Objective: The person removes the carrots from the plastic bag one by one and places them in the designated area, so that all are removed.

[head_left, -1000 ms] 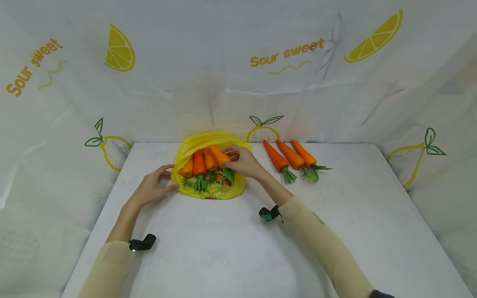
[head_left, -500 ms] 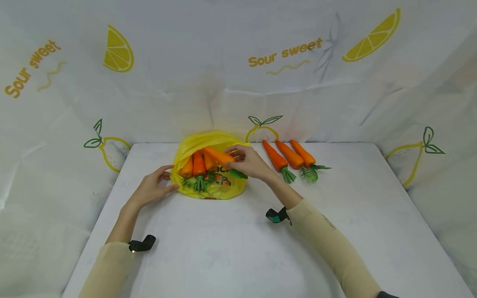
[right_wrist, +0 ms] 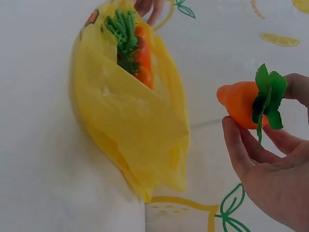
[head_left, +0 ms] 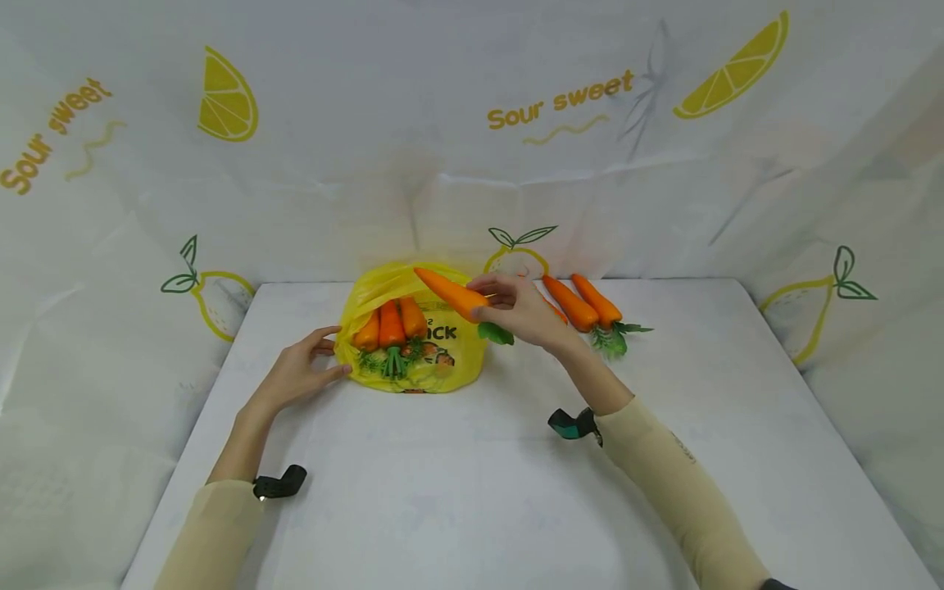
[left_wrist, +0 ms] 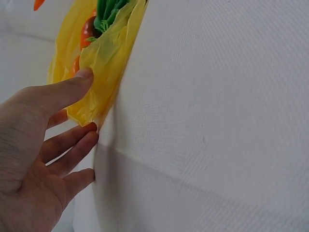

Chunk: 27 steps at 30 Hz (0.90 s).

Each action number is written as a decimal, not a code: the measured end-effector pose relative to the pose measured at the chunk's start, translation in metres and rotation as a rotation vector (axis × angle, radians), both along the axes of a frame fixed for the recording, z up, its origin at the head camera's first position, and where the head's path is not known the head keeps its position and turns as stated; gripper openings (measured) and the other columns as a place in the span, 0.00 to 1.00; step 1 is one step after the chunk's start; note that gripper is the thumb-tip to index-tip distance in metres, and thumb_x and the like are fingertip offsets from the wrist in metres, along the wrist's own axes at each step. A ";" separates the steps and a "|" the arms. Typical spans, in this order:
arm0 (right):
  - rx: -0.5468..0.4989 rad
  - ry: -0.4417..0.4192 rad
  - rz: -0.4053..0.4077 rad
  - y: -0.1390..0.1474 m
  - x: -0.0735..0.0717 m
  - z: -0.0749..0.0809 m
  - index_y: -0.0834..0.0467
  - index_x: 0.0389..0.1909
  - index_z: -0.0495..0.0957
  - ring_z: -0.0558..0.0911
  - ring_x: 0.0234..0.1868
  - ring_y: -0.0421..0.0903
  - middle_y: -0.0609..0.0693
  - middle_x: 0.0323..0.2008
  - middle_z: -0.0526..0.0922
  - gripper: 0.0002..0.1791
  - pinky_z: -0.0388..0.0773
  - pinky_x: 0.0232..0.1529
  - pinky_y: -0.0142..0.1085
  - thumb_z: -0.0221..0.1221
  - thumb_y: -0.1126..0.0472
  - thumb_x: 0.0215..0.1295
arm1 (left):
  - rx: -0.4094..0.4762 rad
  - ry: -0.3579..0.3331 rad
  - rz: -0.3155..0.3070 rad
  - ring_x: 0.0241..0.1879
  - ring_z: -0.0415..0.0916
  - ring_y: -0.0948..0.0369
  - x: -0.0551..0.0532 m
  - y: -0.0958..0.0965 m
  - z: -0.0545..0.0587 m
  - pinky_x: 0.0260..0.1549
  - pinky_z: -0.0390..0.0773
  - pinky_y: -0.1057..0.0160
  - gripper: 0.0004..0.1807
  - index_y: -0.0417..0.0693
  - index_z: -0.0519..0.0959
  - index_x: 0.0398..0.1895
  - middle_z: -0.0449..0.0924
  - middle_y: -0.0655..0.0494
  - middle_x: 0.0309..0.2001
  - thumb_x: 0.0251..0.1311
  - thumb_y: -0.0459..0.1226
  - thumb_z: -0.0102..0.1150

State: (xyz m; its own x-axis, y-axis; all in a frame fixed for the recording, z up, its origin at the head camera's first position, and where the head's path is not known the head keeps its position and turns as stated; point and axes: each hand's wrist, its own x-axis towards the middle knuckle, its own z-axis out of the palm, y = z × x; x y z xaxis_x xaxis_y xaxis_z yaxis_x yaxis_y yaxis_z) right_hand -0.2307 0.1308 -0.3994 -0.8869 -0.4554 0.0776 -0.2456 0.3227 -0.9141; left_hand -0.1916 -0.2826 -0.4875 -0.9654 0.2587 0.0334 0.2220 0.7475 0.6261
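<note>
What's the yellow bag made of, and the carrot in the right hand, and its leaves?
Yellow bag: probably thin, slightly shiny plastic; it crinkles and looks partly see-through.
Carrot: maybe foam or plastic, satiny; its surface is smooth and evenly orange.
Green leaves: perhaps fabric or plastic, fairly matte; they look thin, without glare.

Your right hand hides most of one carrot behind it in the head view; the print on your sleeve is too small to read.

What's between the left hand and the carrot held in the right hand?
The yellow bag, with three carrots visible inside it; the head view shows this between the left hand and the held carrot.
</note>
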 end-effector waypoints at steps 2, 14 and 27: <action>-0.013 0.005 -0.028 0.009 0.000 0.005 0.61 0.67 0.80 0.86 0.64 0.57 0.60 0.66 0.84 0.24 0.86 0.65 0.37 0.67 0.60 0.74 | 0.001 -0.002 0.001 0.61 0.85 0.36 0.000 -0.001 0.000 0.69 0.76 0.31 0.41 0.39 0.68 0.79 0.86 0.33 0.62 0.67 0.41 0.75; -0.050 0.019 -0.185 0.072 -0.002 0.017 0.62 0.70 0.78 0.84 0.63 0.57 0.64 0.69 0.82 0.24 0.82 0.58 0.21 0.65 0.61 0.76 | -0.005 -0.013 -0.001 0.62 0.84 0.36 0.002 -0.002 0.003 0.70 0.76 0.31 0.42 0.40 0.67 0.80 0.85 0.32 0.62 0.67 0.41 0.75; 0.032 0.007 -0.371 0.144 0.005 0.016 0.53 0.72 0.77 0.83 0.59 0.34 0.55 0.71 0.81 0.26 0.79 0.66 0.30 0.63 0.49 0.79 | -0.011 -0.019 0.001 0.62 0.84 0.36 -0.001 -0.001 0.000 0.69 0.76 0.31 0.42 0.40 0.67 0.80 0.85 0.32 0.62 0.67 0.42 0.75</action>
State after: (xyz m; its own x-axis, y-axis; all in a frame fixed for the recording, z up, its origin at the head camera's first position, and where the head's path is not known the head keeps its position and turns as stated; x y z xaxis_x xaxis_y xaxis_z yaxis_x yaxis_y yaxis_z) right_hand -0.2254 0.2747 -0.3839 -0.9915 -0.1057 0.0756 -0.1134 0.4190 -0.9009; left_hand -0.1922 -0.2841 -0.4874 -0.9661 0.2580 0.0120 0.2093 0.7546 0.6219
